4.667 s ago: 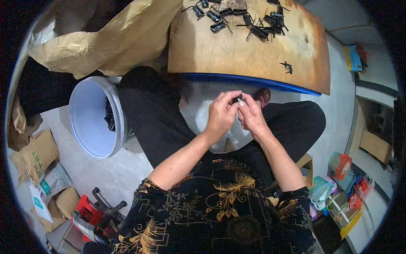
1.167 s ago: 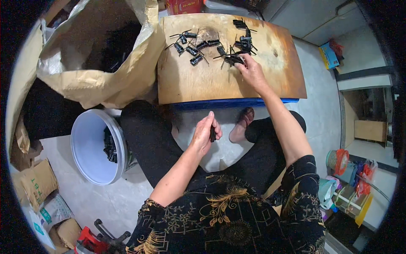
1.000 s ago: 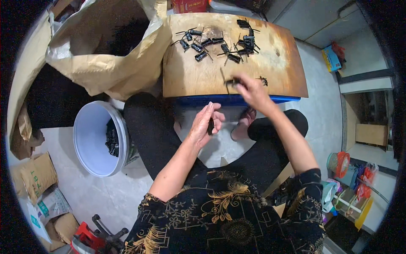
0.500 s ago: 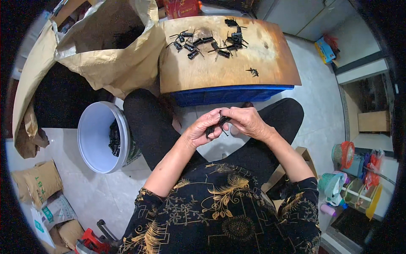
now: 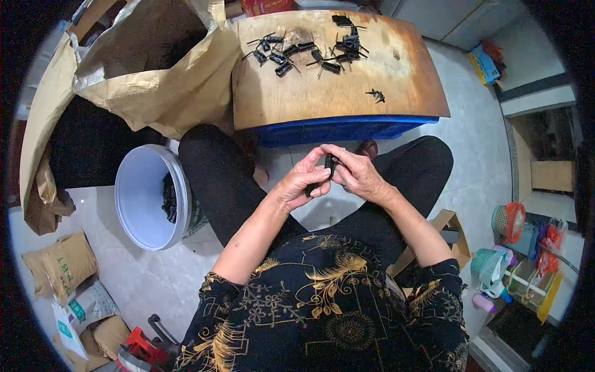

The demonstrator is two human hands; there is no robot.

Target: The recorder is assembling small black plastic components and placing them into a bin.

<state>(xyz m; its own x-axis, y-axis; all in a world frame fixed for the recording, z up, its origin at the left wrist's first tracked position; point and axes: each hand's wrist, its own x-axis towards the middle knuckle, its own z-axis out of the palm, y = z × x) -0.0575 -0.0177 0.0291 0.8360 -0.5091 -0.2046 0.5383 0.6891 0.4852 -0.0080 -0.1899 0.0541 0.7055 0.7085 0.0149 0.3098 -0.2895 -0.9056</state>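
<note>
My left hand [image 5: 299, 183] and my right hand [image 5: 361, 175] meet in front of my lap, above the gap between my knees. Between their fingertips is a small black plastic part [image 5: 329, 163], upright and partly hidden by the fingers. My left thumb presses against it, and more black plastic shows under the left fingers near the palm. The right fingers are bent round the part's far side. Similar black parts with thin prongs [image 5: 347, 46] lie scattered on the wooden board [image 5: 279, 99]. A few tiny black pieces [image 5: 375, 96] sit apart near its right front.
The board rests on a blue crate [image 5: 347, 131]. To my left stand a white bucket [image 5: 137, 201] with black parts inside and a large open paper sack [image 5: 161, 93]. An open cardboard box [image 5: 455, 239] is by my right elbow. Packed bags [image 5: 68, 263] lie at lower left.
The fingers have shifted round the black part, which now stands more upright between them. A thin prong that stuck out below the hands no longer shows. The whole view has tilted slightly.
</note>
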